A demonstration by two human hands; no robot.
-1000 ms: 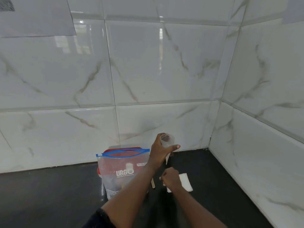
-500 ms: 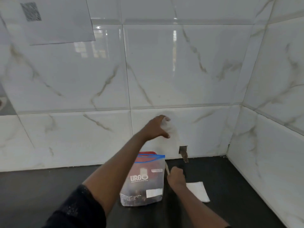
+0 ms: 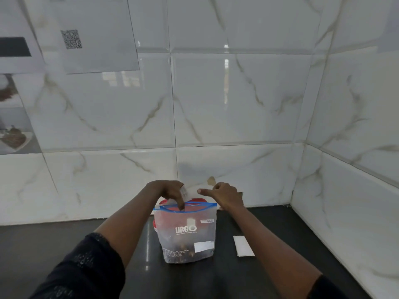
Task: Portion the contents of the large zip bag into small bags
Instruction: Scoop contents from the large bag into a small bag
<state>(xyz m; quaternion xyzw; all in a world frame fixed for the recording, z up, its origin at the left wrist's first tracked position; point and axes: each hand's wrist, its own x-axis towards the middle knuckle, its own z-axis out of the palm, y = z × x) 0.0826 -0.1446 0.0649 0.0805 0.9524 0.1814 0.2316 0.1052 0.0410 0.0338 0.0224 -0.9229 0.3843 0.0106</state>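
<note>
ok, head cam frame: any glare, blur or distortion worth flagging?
Head view: reflected glare streaks the glossy wall tiles; the wide angle leans the vertical grout lines near the frame edges; left hand and right hand are slightly blurred, and the clear cup the left hand holds nearly vanishes against white tile; zip bag logo is legible.

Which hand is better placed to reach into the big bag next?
Left, likely: the left hand has fingers dipped in the open mouth of the big bag, while gripping a small clear piece. The right hand sits above the rim's right end, outside the bag.
</note>
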